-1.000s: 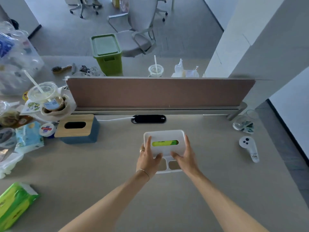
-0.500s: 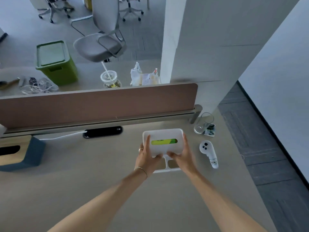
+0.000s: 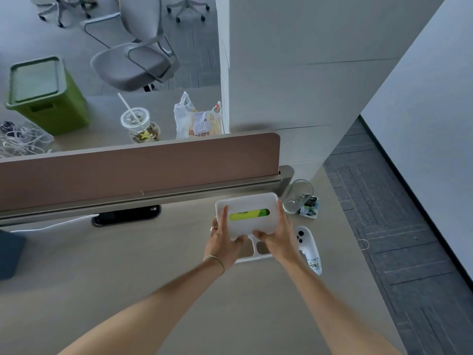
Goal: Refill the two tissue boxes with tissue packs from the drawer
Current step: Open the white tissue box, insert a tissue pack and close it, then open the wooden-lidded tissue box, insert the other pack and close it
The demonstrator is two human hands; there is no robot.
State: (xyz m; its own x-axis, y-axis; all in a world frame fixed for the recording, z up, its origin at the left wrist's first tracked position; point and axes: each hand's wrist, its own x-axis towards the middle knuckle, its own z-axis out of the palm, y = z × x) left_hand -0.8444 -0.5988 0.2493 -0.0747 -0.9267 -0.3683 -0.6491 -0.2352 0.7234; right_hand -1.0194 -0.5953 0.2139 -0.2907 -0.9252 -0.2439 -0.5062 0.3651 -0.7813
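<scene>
A white tissue box [image 3: 258,202] stands on the desk near the brown divider, with a green tissue pack [image 3: 248,215] showing through its top slot. My left hand [image 3: 222,239] grips the box's left side and near edge. My right hand [image 3: 277,235] grips its right side and near edge. A small white tray part [image 3: 256,256] of the box sticks out toward me between my wrists. The blue tissue box [image 3: 10,254] with the wooden lid is cut off at the left edge.
A white controller [image 3: 308,245] lies just right of my right hand. An upright glass [image 3: 298,196] and a small packet [image 3: 310,210] stand behind it by the desk's right edge. A black cable slot [image 3: 126,215] sits under the divider [image 3: 138,172].
The white box, held in both hands, has shifted right across the desk toward the glass and controller. The view swung right, so the blue box and the left clutter left the frame.
</scene>
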